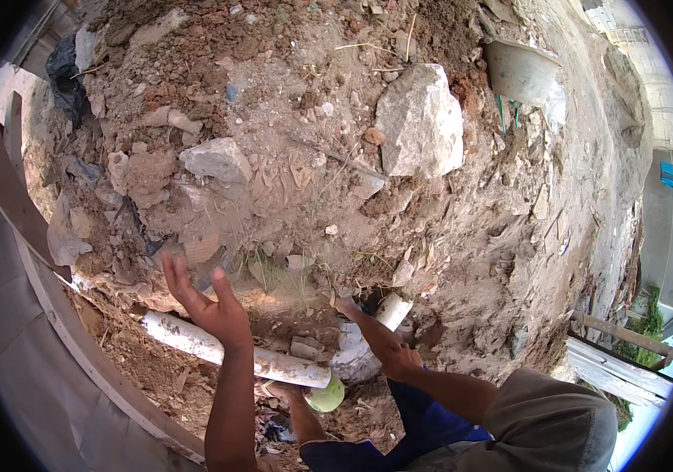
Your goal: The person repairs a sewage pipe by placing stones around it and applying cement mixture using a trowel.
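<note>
**Open hand over a white pipe in the dirt cut**

Closest in is the wearer's own bare forearm, rising from the lower edge just left of centre. It ends in the left hand [204, 303], which is released, fingers spread, gripping nothing. The heel of that hand sits at or just above the white pipe [273, 363]; I cannot tell whether it touches. The right hand is out of the picture.

The pipe lies half bedded in soil in the lower middle of the frame. Its long axis slants from the left, by the earth bank, down to the right, and the open hand crosses it about a third of the way along.

At the pipe's lower right end a co-worker in a blue shirt and grey cap [541, 417] crouches. One of their hands [283, 390] is under that end, beside a pale green cap [326, 396]. Their other hand [399, 359] rests further right, near a short white pipe stub [394, 308] poking from the dirt.

Above all this rises a rubble bank. A big pale rock [423, 118] sits upper centre, a smaller rock [217, 160] to its left and a grey basin [519, 71] upper right. Loose clods overhang the pipe, and a curved wooden board [6, 181] hems the left edge.
</note>
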`<control>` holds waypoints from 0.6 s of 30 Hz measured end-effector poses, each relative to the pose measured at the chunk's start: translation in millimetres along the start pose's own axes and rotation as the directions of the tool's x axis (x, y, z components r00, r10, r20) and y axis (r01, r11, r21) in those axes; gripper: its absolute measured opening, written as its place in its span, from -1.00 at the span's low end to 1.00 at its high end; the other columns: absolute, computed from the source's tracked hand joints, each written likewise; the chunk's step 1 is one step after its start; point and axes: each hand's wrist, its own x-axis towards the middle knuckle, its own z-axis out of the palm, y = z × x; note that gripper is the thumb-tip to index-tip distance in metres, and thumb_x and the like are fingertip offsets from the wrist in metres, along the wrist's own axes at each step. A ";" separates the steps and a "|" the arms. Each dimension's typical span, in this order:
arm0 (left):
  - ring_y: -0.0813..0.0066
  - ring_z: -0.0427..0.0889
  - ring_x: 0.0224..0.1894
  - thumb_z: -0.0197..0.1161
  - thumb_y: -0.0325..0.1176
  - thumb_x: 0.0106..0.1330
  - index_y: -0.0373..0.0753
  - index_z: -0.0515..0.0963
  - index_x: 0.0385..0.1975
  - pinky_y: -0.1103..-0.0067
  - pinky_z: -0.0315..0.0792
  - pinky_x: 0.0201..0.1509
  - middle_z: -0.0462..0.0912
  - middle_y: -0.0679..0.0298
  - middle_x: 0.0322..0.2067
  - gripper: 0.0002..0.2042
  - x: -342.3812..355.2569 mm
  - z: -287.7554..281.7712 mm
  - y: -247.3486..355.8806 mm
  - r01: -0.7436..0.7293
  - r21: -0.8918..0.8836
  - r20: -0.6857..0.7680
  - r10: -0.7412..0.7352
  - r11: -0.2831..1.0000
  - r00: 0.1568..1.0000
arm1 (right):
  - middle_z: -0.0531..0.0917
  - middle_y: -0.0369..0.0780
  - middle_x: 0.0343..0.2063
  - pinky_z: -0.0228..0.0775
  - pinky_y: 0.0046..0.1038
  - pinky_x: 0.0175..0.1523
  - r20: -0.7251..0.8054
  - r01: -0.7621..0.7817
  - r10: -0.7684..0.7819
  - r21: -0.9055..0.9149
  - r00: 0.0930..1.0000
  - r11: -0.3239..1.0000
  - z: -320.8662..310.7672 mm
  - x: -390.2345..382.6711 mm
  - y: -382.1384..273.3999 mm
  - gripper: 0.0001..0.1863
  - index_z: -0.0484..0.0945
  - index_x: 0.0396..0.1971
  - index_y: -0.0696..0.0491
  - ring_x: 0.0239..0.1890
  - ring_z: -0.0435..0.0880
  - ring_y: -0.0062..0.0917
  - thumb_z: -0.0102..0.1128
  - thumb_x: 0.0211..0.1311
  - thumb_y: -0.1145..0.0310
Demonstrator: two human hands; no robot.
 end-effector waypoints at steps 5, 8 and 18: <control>0.07 0.31 0.32 0.23 -0.47 0.28 -0.38 0.39 0.15 0.25 0.24 0.35 0.31 -0.03 0.26 -0.57 -94.6 72.8 87.3 0.152 -0.138 0.375 -0.090 0.979 0.922 | 0.46 -0.03 0.14 0.36 -0.20 0.22 -0.053 0.215 -0.209 0.162 0.977 0.963 -19.0 10.2 10.9 -0.39 0.39 0.20 0.07 0.18 0.48 -0.13 0.11 0.14 0.15; 0.10 0.34 0.31 0.21 -0.47 0.28 -0.36 0.41 0.13 0.30 0.28 0.33 0.34 -0.01 0.24 -0.59 -165.9 50.8 79.7 0.311 -0.041 0.526 -0.244 0.950 0.815 | 0.61 -0.03 -0.01 0.46 -0.32 0.10 -0.411 0.348 -0.125 0.528 0.903 0.775 -113.6 -0.7 -28.0 -0.41 0.42 0.15 0.18 0.02 0.64 -0.22 0.20 0.29 0.04; -0.05 0.51 0.07 0.24 -0.19 0.24 -0.36 0.47 0.03 0.25 0.40 0.15 0.54 -0.10 -0.01 -0.55 -340.8 -170.3 66.1 0.191 0.828 0.544 -0.838 0.527 -0.043 | 0.45 -0.02 -0.04 0.34 -0.24 0.17 -0.406 0.496 0.285 0.719 0.868 -0.487 -422.1 21.4 -69.9 -0.35 0.23 0.15 0.18 0.05 0.48 -0.23 -0.06 0.40 -0.12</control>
